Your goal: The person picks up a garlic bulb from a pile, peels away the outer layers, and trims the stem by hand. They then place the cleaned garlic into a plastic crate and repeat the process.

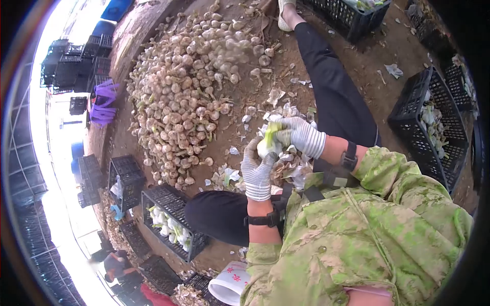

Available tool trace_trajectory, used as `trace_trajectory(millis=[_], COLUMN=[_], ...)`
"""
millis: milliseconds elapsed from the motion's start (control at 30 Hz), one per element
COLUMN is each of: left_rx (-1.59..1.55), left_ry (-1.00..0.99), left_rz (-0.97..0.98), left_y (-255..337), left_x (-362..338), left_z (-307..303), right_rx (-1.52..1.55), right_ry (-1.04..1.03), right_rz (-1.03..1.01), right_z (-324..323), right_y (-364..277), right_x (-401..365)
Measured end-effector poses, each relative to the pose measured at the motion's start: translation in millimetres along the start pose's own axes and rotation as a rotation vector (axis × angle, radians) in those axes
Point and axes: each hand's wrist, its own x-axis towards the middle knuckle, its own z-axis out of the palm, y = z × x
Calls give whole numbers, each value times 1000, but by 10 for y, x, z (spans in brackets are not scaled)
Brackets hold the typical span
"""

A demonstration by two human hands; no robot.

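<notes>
A garlic bulb [266, 148], white with a pale green stem, is held between my two hands. My left hand [258, 171], in a striped white glove, is closed around the bulb's lower side. My right hand [303, 136], gloved the same way, has its fingers closed at the stem and upper side of that bulb. Whether a tool sits in the right fingers cannot be made out. Loose papery skins [296, 171] lie under and around both hands. Ahead of them spreads a big heap of unpeeled garlic [178, 92] with short stems.
A black crate [171, 222] holding white peeled garlic stands by my left knee. To the right, another crate [431, 125] contains skins, and one [352, 18] is at the top. A white bucket [229, 283] is near my left side. Another person [117, 265] sits farther off.
</notes>
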Motion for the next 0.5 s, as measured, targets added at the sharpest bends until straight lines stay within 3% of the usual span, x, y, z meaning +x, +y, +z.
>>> trace_trajectory(millis=[67,100,200,233,267,333,367,400,467,500], left_rx=[-100,-107,-227,-159,-96,118,111,226,335,496], left_ry=[33,1,-46,1,-3,-6,6,-9,-28,-45], left_rz=[67,154,146,243,291,399,404,475,531,566], left_y=[-66,-87,100,95,110,178,253,331,298,223], left_x=[51,85,28,58,68,79,67,64,71,81], left_z=[11,51,145,129,90,14,30,71,103,92], right_rx=[487,621,535,323,314,-566,-490,-496,229,264], right_ry=[216,242,650,517,516,-119,-254,-261,-291,-249], right_rz=[314,321,569,504,495,163,114,117,173,177], right_z=[-69,-142,-417,-492,-515,-472,-423,-361,-182,-134], right_y=[218,385,594,564,543,441,273,112,-145,-103], right_x=[139,195,351,305,317,271,204,116,-69,-120])
